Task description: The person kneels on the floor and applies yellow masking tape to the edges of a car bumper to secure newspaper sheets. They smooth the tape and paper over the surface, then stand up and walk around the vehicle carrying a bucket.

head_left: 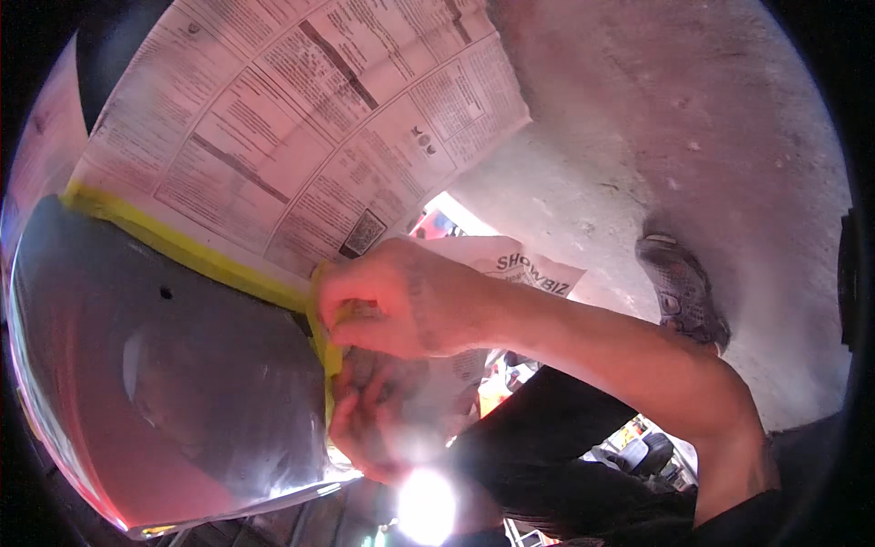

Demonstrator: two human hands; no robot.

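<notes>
A glossy dark grey curved panel (219,383) fills the left side, with a small round hole near its upper edge. Yellow masking tape (196,252) runs along that edge and turns down the panel's right side. It borders a large newspaper sheet (301,128) above. My right hand (392,301) reaches across from the right, thumb and fingers pinched on the tape at the corner. Just below it, my left hand (369,415) has its bent fingers at the tape's downward strip, partly shaded and washed out by glare. Another newspaper piece (510,260) shows behind my right wrist.
A rough grey floor (583,173) spreads across the upper right, with a shod foot (679,283) on it. A bright light (427,506) glares at the bottom middle. Dark clothing (556,438) and cluttered small items (647,451) lie under my right forearm.
</notes>
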